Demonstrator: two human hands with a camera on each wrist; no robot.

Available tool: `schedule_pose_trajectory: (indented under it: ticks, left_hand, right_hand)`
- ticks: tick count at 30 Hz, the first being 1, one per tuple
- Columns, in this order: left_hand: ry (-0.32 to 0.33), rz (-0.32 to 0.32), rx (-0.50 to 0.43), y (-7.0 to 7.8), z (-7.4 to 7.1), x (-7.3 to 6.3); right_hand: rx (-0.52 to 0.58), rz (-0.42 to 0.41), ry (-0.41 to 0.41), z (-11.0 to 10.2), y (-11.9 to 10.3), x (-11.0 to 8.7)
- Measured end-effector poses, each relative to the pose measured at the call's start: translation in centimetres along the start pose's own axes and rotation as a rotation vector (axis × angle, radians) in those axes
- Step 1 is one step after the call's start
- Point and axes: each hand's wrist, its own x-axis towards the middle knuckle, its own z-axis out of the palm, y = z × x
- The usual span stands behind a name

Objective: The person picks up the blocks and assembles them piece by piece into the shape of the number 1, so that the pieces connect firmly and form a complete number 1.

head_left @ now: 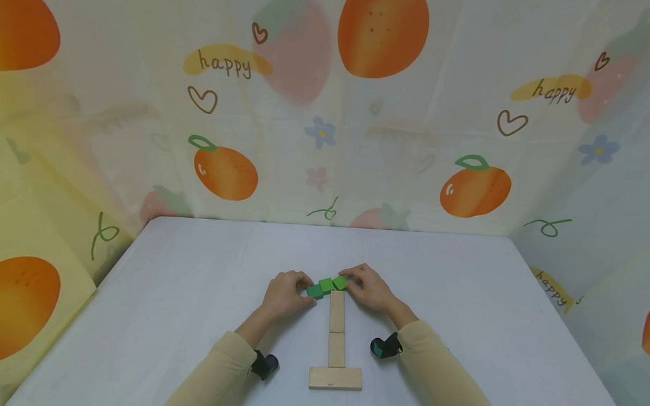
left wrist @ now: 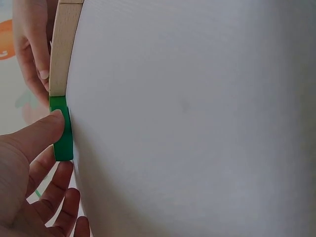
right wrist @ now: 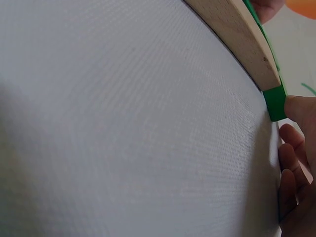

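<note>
Three small green blocks stand in a slanting row at the far end of a line of wooden blocks. My left hand [head_left: 284, 294] pinches the darker, leftmost green block [head_left: 314, 291] between thumb and fingers; its thumb lies on that block's side in the left wrist view. A second green block [head_left: 327, 285] sits in the middle of the row. On the right, my right hand [head_left: 371, 288] grips the brightest green block [head_left: 339, 282], thumb against its end in the right wrist view. The upper wooden block [head_left: 337, 311] meets the row near its right end.
Below it lies another long wooden block [head_left: 337, 349], ending at a crosswise wooden block [head_left: 335, 378] near the front. All rest on a white table [head_left: 203, 252]. A fruit-printed cloth [head_left: 359, 168] hangs behind and along both sides.
</note>
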Motion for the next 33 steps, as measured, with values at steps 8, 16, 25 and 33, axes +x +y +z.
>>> schedule_pose_trajectory:
  ticks: [8,16,25,33]
  left_hand:
    - [-0.011,-0.004,0.001,0.1,-0.1,-0.1]
    - [-0.042,-0.024,-0.009,0.1,-0.2,0.0]
    - [-0.146,0.011,-0.071,-0.3,-1.5,-0.1]
    - [-0.186,0.030,-0.041,-0.9,-2.0,-0.6]
  right_hand:
    - [0.001,-0.001,0.006,-0.1,-0.1,-0.1]
    - [0.006,-0.001,-0.001,-0.2,-0.1,-0.1]
    - [0.003,-0.003,-0.006,-0.3,-0.5,-0.1]
    - [-0.032,-0.022,0.005,-0.3,-0.5,-0.5]
